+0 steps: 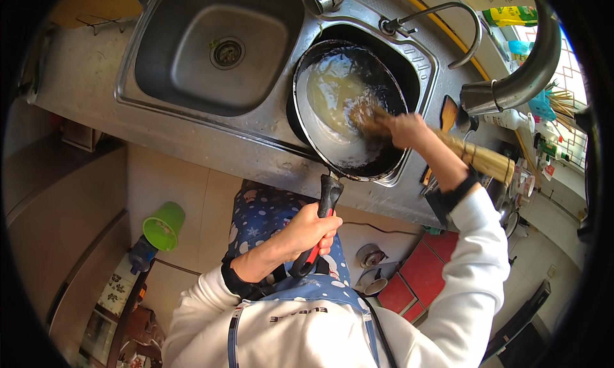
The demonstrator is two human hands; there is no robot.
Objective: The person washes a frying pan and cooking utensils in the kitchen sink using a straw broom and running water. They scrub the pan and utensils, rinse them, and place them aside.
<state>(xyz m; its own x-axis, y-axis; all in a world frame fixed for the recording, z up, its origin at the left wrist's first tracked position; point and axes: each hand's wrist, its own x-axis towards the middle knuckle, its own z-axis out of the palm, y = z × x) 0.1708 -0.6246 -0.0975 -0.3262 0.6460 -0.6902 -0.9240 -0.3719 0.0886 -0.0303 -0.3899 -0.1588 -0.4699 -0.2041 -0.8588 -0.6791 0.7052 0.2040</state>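
Observation:
A dark wok (316,123) rests over the right sink basin, with cloudy yellowish water pooled inside. My left hand (307,229) grips its black and red handle (330,195), which points toward my body. Inside the wok, the blurred bristles of a bamboo wok brush (484,159) touch the water and the wok's inner surface. My right hand (405,128) is closed around this brush near the bristle end. The brush's bound butt end sticks out to the right past my forearm.
The left sink basin (201,94) has bits of food scrap at its drain. A curved faucet (508,87) and a thin spout (475,37) stand right of the wok. A wooden spatula (448,114) lies on the steel counter. A green bin (165,226) is on the floor.

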